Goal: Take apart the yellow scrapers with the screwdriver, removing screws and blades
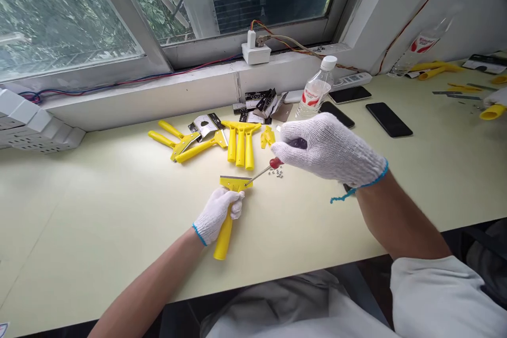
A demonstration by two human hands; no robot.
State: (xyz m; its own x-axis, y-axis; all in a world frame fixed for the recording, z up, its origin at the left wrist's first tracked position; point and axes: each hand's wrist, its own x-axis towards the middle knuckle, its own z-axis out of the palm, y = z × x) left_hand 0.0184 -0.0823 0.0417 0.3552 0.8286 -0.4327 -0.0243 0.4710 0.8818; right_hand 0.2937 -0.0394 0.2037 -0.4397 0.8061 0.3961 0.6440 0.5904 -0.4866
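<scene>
Holding a yellow scraper (224, 237) in the left hand (217, 215), white knit glove, fingers closed round the handle just below the head. Long axis runs from the handle end, lower centre, up and slightly right; head and steel blade edge (236, 178) point away from the person, toward the window. Can't tell if the scraper touches the pale table (99, 211).

Right hand (328, 150), same glove, closed on a screwdriver (261, 172), dark grip in the palm, red collar showing. Shaft slopes down-left, tip on the scraper head, right side.

Small pile of screws (279, 171) sits just right of the head, under the shaft. Row of yellow scrapers (240, 142) lies just beyond the head, near but apart. Loose steel blades (206, 124) lie upper left of that row. Open table top spreads left of the left hand; near table edge runs below it, along the bottom of the frame. Plastic water bottle (316, 90) and black phones (388, 119) sit upper right, beyond the right hand.
</scene>
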